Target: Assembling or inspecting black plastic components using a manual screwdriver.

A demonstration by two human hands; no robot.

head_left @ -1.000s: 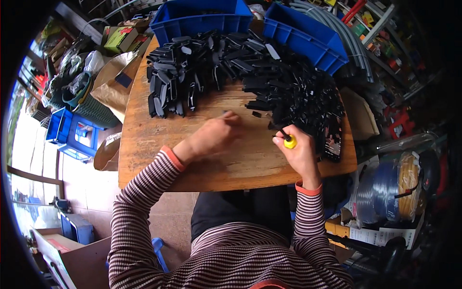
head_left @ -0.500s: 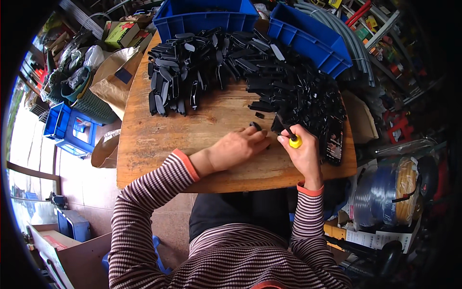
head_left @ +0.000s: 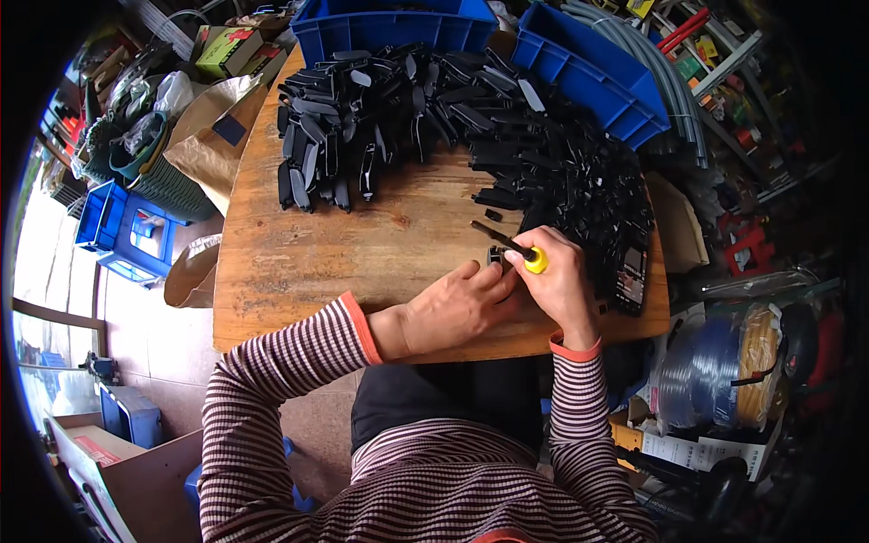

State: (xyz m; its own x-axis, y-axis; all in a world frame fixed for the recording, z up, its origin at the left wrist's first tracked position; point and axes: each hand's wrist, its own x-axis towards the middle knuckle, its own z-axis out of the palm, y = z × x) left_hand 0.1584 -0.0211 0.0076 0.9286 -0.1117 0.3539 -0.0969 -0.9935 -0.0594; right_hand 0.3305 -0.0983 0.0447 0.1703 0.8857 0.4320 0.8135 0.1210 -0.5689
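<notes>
My right hand (head_left: 559,288) is closed around a screwdriver-like tool (head_left: 538,261) with a yellow handle. Its dark shaft slants up and left over the table. Close beside it, my left hand (head_left: 457,308) has its fingers bent around a small black plastic part (head_left: 494,256); part of the piece is hidden by the fingers. Just beyond the shaft lies a loose little black piece (head_left: 493,215). A heap of small black parts (head_left: 579,185) spreads over the right of the table, and longer black, flat-sided pieces (head_left: 312,136) are piled at the far left.
The wooden table (head_left: 272,262) has a rounded outline. Two blue bins (head_left: 389,34) (head_left: 593,77) stand behind the heaps. A phone (head_left: 631,279) lies at the table's right edge. Brown paper bags (head_left: 204,149) stand left, and wrapped coils (head_left: 715,371) sit at right.
The tool has swung from pointing away to lying slanted leftward, its shaft now in plain view. My right hand has shifted slightly left; my left hand has moved nearer me and right.
</notes>
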